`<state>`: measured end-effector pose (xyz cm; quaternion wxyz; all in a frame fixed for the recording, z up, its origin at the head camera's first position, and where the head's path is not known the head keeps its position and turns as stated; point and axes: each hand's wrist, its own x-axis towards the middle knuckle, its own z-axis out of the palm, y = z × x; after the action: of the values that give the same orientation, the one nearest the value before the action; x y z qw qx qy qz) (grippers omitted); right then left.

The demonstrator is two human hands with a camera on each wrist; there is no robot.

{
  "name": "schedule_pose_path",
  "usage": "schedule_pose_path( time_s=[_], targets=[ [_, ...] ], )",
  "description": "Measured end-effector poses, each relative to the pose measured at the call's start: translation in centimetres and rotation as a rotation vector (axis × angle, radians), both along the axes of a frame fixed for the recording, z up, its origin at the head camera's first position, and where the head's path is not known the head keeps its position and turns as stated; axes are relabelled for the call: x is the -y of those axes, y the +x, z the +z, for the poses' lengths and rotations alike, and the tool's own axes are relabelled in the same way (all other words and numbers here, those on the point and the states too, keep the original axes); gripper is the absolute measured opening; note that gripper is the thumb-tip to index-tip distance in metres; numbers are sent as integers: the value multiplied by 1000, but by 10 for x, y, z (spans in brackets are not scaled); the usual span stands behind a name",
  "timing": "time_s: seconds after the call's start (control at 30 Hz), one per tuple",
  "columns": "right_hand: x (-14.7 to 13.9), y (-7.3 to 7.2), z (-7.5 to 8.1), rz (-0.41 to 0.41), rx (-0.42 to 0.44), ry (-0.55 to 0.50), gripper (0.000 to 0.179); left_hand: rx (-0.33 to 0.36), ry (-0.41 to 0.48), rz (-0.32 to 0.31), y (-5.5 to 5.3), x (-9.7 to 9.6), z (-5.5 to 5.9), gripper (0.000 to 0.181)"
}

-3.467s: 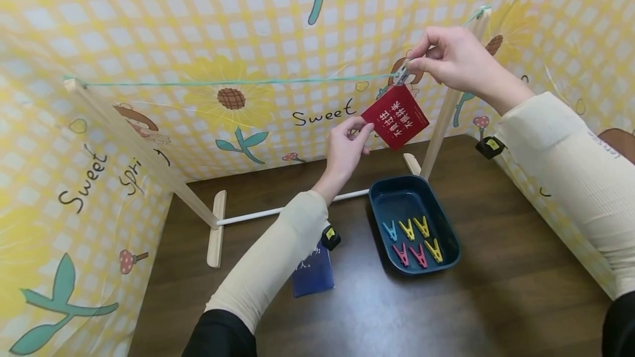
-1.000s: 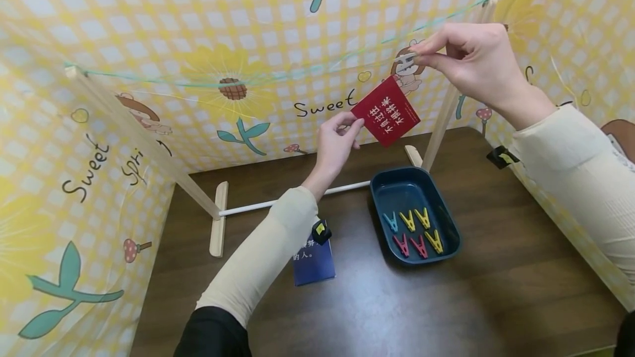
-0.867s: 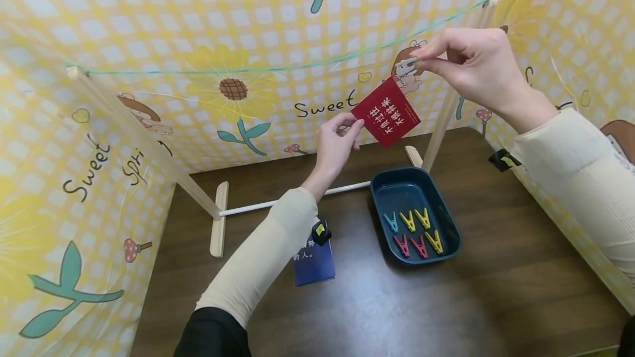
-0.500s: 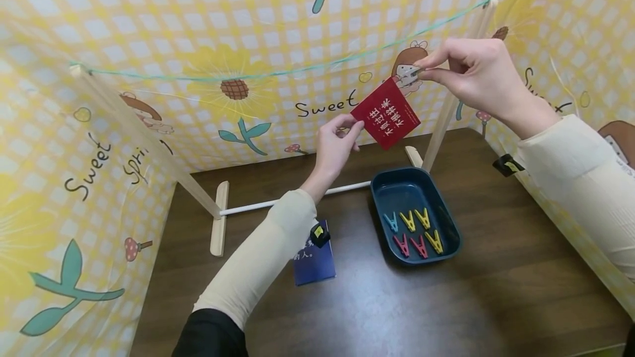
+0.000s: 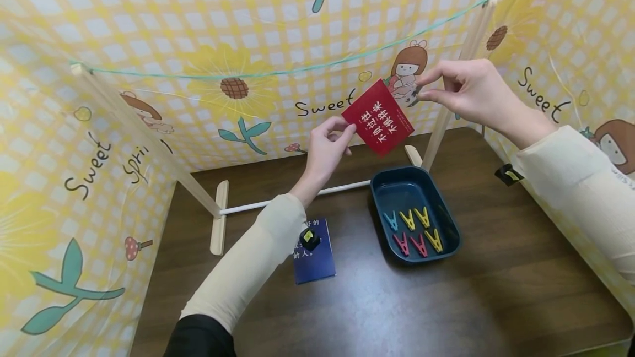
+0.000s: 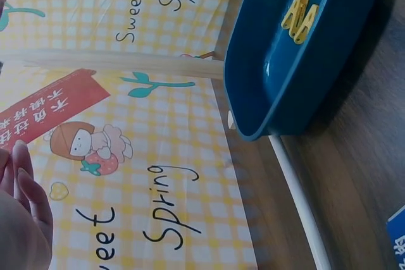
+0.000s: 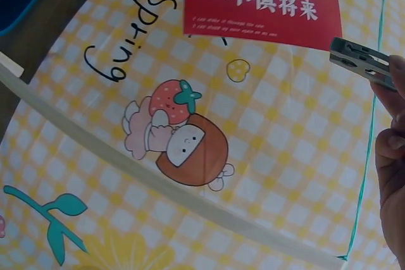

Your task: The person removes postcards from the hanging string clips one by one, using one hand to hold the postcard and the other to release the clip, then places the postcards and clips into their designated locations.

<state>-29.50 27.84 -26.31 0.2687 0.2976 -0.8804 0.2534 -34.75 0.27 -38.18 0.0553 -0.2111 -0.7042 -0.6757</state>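
Observation:
My left hand (image 5: 324, 145) pinches a square red card (image 5: 379, 117) with white lettering by its left corner, below the green cord (image 5: 317, 65). To the right, my right hand (image 5: 466, 90) holds a small grey clothespin (image 7: 361, 61) between thumb and fingers. In the head view a gap separates the clothespin from the card; in the right wrist view its tip appears close to the card's corner. Both are off the cord. The left wrist view shows the card (image 6: 57, 105) edge-tilted above the fingertips.
Wooden posts (image 5: 144, 136) carry the cord, joined low by a white rod (image 5: 347, 187). A dark blue tray (image 5: 397, 180) holds several blue, yellow and pink clothespins (image 5: 408, 220). A blue card (image 5: 317, 266) lies on the brown table (image 5: 397, 307), partly under my left sleeve.
The clothespin was at the cord with the card; both have come down off it. Over the last half second, the card shifted left, away from the clothespin, and my right hand lowered.

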Motion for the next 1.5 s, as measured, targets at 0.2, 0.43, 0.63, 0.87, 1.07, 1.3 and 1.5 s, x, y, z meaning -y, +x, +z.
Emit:
schedule_pose_path(
  time_s=[0.2,0.43,0.63,0.87,1.07,1.3,1.5],
  targets=[
    [1,3,-5,-11,41,9,27,6,-34,-6,4,11,-3,14],
    [2,1,-11,0,37,27,29,-5,-83,-36,12,18,-3,13],
    [2,2,-16,2,66,29,30,-5,-104,-65,20,23,0,13],
    [3,2,-19,-1,94,32,30,0,-122,-73,27,31,0,15],
    [4,2,-23,-3,111,48,30,15,-126,-56,30,39,1,16],
    [4,-2,-29,33,96,57,31,19,-111,-48,34,47,0,15],
    [4,1,-33,30,128,55,31,26,-96,-56,38,54,-1,14]
  ],
)
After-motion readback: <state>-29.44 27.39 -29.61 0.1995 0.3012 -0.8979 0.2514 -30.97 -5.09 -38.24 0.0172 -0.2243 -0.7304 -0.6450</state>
